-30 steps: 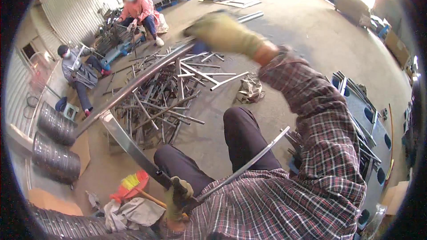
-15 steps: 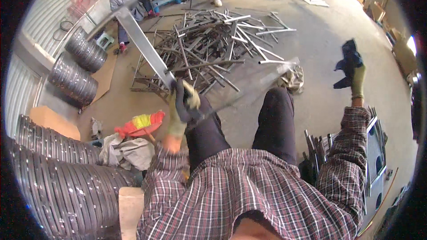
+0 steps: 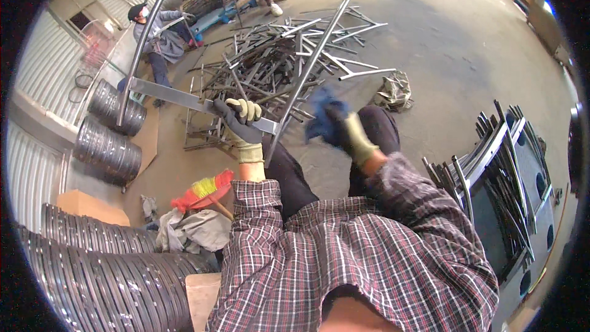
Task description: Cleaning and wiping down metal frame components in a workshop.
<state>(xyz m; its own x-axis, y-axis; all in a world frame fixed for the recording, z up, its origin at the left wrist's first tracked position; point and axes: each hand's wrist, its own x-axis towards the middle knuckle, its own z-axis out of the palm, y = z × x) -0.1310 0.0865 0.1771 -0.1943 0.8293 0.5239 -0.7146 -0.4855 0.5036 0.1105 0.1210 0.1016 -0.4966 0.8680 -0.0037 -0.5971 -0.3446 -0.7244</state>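
Observation:
My left hand, in a yellowish glove with a dark palm, is closed round the flat crossbar of an H-shaped metal frame. The frame is held up in front of my knees. One long dark tube stands at the crossbar's left end, and another slants up and away at its right end. My right hand, gloved too, is beside that right tube, over my lap. It holds a blue cloth, smeared by motion; the fingers are mostly hidden by it.
Beyond my knees lies a pile of metal frames, with a crumpled sack beside it. Ribbed dark coils and a red-yellow broom are at left. More dark frames lean at right. Two people sit at the back left.
My right hand has swung inward from far right to the frame, with the cloth. The metal frame has turned and come lower in my left hand. The view has shifted slightly.

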